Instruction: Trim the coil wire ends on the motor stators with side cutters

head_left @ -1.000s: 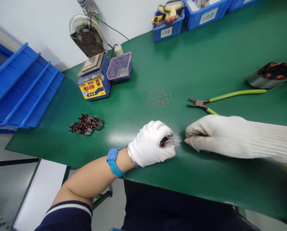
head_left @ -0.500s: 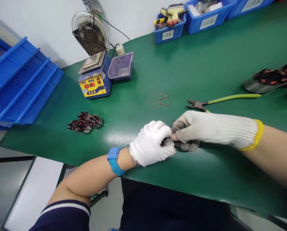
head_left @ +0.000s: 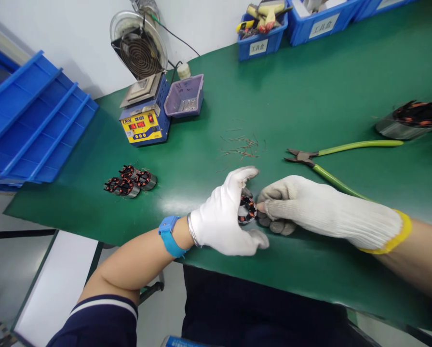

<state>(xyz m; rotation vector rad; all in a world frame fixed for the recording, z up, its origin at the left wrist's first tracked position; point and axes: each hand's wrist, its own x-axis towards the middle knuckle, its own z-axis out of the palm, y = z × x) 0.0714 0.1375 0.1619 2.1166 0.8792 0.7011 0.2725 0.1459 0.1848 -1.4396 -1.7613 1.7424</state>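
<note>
A motor stator (head_left: 248, 210), a black ring with copper windings, sits between my two hands over the green table. My left hand (head_left: 225, 217), in a white glove, has thumb and fingers spread wide on either side of it. My right hand (head_left: 283, 205), in a white knitted glove with grey fingers and a yellow cuff, has thumb and fingers pinched together at the stator's right edge. A bare thumb tip pokes out of that glove. Side cutters (head_left: 303, 156) with green handles lie open just beyond my right hand, one handle running behind it.
Cut wire bits (head_left: 243, 147) lie beyond my hands. Several stators (head_left: 129, 182) stand at left, and more stators (head_left: 411, 118) at right. A blue solder pot (head_left: 145, 127), a purple tray (head_left: 183, 99), a fan (head_left: 140, 55) and blue bins (head_left: 263, 46) stand at the back.
My left hand has opened, its fingers spreading away from the stator, which now shows more plainly. My right hand keeps its pinch beside it. The view has shifted slightly.
</note>
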